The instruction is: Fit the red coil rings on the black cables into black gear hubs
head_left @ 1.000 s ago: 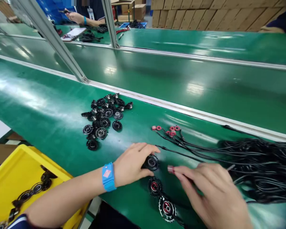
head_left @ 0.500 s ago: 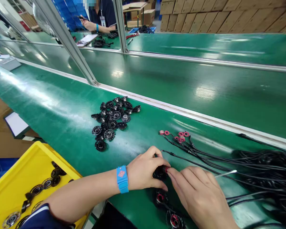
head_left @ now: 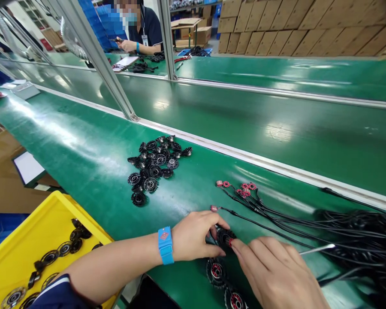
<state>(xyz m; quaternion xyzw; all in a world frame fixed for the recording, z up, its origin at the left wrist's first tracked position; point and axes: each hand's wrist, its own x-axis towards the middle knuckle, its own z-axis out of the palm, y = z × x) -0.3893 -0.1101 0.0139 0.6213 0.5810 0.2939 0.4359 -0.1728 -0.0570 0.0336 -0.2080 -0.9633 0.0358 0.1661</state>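
My left hand (head_left: 197, 235) curls its thumb and fingers around a black toothed wheel (head_left: 225, 235). With pinched fingertips, my right hand (head_left: 275, 268) holds a small red stator (head_left: 230, 243) against that wheel's right side. How deep it sits in the wheel is hidden by the fingers. A thin metal rod (head_left: 320, 249) sticks out beyond my right hand; whether the hand grips it I cannot tell. Below my hands lie two more wheels with red centres, a nearer one (head_left: 236, 299) and another (head_left: 216, 270).
A heap of black wheels (head_left: 154, 165) lies on the green bench. Red stators (head_left: 244, 189) on black cables (head_left: 350, 231) spread at right. A yellow bin (head_left: 56, 201) holding wheels stands at lower left. A metal post (head_left: 99, 64) rises behind; a person (head_left: 148, 30) sits across.
The view has tilted up a little. The wheel shows more between my hands, turned toward the right. A red stator beyond my left hand's fingers has come into sight.
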